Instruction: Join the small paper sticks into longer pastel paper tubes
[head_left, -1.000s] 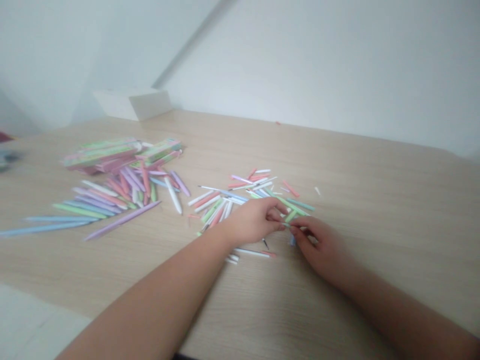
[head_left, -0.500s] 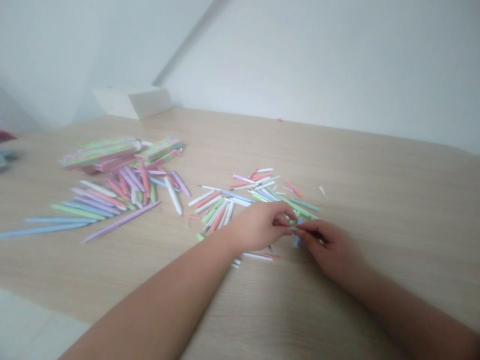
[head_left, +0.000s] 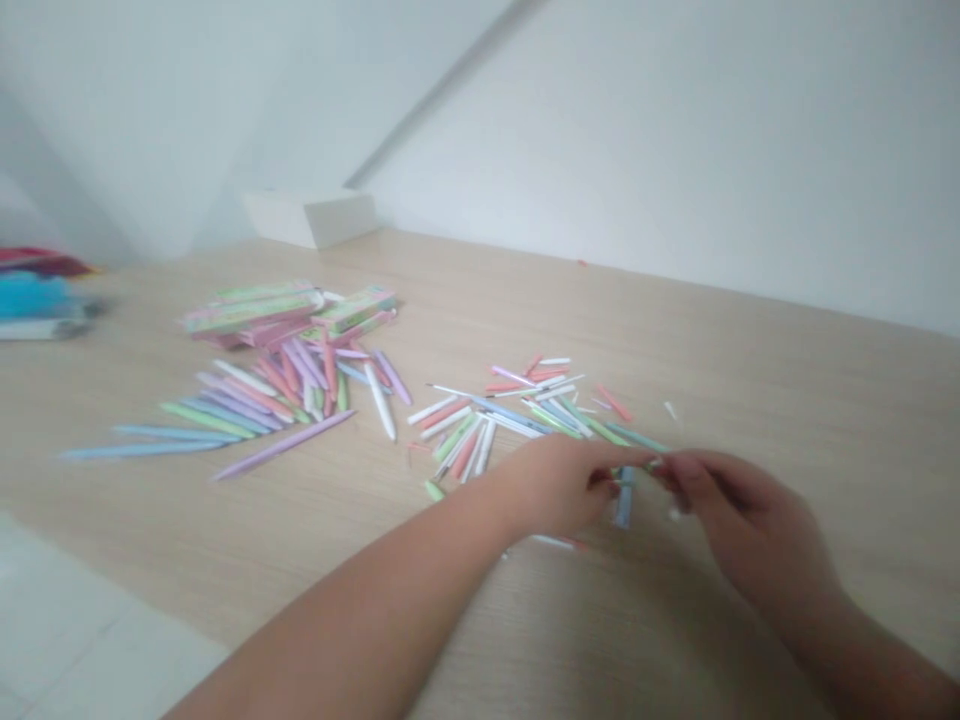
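My left hand (head_left: 564,488) and my right hand (head_left: 739,515) meet over the near edge of a small heap of pastel pen parts (head_left: 517,410) on the wooden table (head_left: 787,360). Both hands pinch a thin green pen piece (head_left: 637,464) between their fingertips, the left from the left end and the right from the right end. A blue pen piece (head_left: 622,508) lies just under the hands. Motion blur hides the finer detail of what the fingers grip.
A bigger spread of pastel pens (head_left: 262,400) lies at the left, with flat pen boxes (head_left: 285,308) behind it. A white box (head_left: 311,215) stands by the wall. Blue and red objects (head_left: 37,295) sit at the far left edge.
The view has swung to the left, so everything sits further right in the frame. Both hands have lifted slightly off the heap, still pinched together on the thin piece.
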